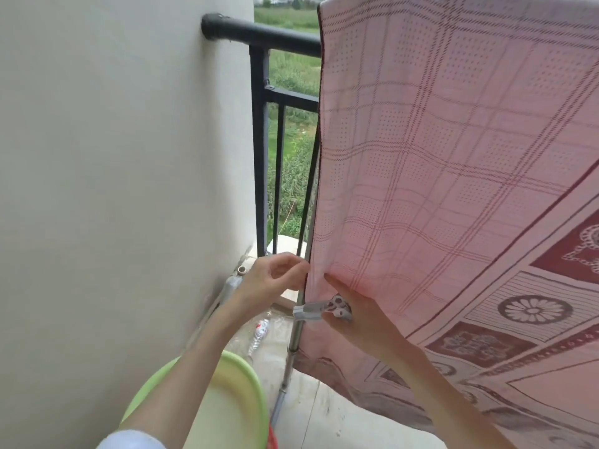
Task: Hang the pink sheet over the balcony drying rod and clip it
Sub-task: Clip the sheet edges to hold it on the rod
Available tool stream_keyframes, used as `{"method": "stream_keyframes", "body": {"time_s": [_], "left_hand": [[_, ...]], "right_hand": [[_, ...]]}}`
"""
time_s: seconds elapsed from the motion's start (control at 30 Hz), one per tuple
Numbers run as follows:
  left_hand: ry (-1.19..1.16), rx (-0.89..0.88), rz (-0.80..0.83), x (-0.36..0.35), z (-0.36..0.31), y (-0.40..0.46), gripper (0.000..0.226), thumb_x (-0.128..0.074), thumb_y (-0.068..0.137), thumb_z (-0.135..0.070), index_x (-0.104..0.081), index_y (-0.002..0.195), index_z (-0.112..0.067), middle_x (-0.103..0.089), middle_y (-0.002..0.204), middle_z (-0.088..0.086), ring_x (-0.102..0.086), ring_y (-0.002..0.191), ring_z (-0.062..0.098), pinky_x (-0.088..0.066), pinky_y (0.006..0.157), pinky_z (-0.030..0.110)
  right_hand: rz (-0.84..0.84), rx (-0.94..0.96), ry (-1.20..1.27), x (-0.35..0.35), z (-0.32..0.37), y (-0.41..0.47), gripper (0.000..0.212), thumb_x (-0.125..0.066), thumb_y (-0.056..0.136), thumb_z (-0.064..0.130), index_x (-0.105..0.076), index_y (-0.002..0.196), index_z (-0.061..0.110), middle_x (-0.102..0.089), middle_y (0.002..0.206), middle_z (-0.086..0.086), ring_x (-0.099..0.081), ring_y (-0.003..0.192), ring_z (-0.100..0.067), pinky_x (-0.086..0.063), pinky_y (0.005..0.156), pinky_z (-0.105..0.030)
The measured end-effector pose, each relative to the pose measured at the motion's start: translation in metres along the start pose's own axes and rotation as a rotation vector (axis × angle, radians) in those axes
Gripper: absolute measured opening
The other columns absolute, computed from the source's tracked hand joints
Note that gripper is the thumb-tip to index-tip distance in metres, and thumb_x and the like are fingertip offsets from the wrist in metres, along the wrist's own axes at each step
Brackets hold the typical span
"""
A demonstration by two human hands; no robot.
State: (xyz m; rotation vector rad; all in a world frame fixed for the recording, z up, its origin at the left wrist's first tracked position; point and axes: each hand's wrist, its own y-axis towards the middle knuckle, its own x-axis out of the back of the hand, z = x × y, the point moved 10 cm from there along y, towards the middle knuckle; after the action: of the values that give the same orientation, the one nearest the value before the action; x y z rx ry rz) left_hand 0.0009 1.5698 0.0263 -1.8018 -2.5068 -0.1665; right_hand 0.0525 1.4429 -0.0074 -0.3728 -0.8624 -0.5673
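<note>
Beside the black metal balcony railing, the pink patterned sheet's edge is pinched by left-hand fingers; a grey plastic clip is gripped by right-hand fingers.

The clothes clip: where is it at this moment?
In the head view, the grey clip is low and centre, held in the right hand, beside the metal pole at the pink sheet's left edge.

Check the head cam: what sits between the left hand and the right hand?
Head view: the pink sheet's left edge and the metal pole behind it separate the left hand from the right hand, which holds a grey clip.
</note>
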Motion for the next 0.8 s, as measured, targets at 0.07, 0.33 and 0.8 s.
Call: {"method": "stream_keyframes", "body": {"time_s": [0.07, 0.33, 0.8], "left_hand": [[-0.087, 0.002, -0.054, 0.019, 0.001, 0.015, 0.013, -0.065, 0.083, -0.026, -0.064, 0.092, -0.016, -0.07, 0.081, -0.004, -0.066, 0.079, 0.014, -0.054, 0.075, 0.029], [-0.171, 0.129, 0.468, -0.02, 0.014, 0.063, 0.08, -0.04, 0.075, -0.072, -0.031, 0.141, -0.028, -0.042, 0.144, -0.001, -0.039, 0.131, 0.011, -0.032, 0.106, 0.036], [-0.014, -0.048, 0.223, 0.013, 0.017, 0.075, 0.005, -0.054, 0.091, -0.015, -0.058, 0.087, -0.016, -0.062, 0.086, 0.011, -0.057, 0.081, 0.02, -0.048, 0.084, 0.047]], "right_hand": [[-0.009, -0.062, 0.016, -0.002, -0.001, -0.003, 0.061, -0.052, 0.091, 0.035, -0.023, 0.146, 0.031, -0.056, 0.118, 0.003, -0.057, 0.091, -0.011, -0.047, 0.082, -0.024], [0.015, -0.218, -0.152, -0.013, 0.004, -0.007, 0.073, -0.048, 0.093, 0.036, 0.0, 0.148, 0.036, -0.049, 0.069, 0.006, -0.04, 0.054, -0.003, -0.033, 0.051, -0.018], [-0.024, -0.301, -0.134, -0.05, 0.01, 0.005, 0.091, -0.051, 0.091, 0.04, 0.031, 0.126, 0.056, -0.045, 0.065, 0.002, -0.044, 0.054, -0.01, -0.033, 0.051, -0.021]]}}
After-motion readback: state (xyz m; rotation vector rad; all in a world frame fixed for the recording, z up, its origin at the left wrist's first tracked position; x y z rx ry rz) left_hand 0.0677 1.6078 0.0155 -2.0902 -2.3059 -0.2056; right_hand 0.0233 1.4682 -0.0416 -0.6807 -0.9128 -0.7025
